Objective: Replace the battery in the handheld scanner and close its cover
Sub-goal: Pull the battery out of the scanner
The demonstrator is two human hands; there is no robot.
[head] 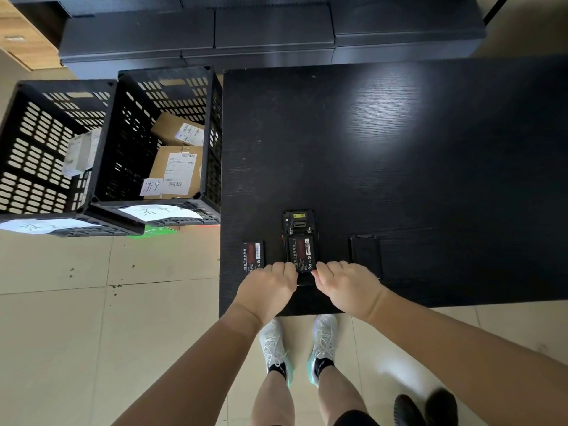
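The black handheld scanner [298,224] lies face down near the front edge of the black table [399,149], its back open. A black battery [301,253] with a red label sits in its bay. My left hand [270,287] and my right hand [347,285] hold the scanner's near end from either side, fingertips touching the battery's lower edge. A second battery [253,256] of the same kind lies flat on the table just left of the scanner. The black battery cover [365,255] lies on the table to the right of the scanner.
Two black slotted crates [123,149] stand on the floor left of the table, with cardboard parcels inside and paper labels on their rims. Dark bins line the far wall. My feet in white shoes stand at the table's front edge; another pair of dark shoes is at lower right.
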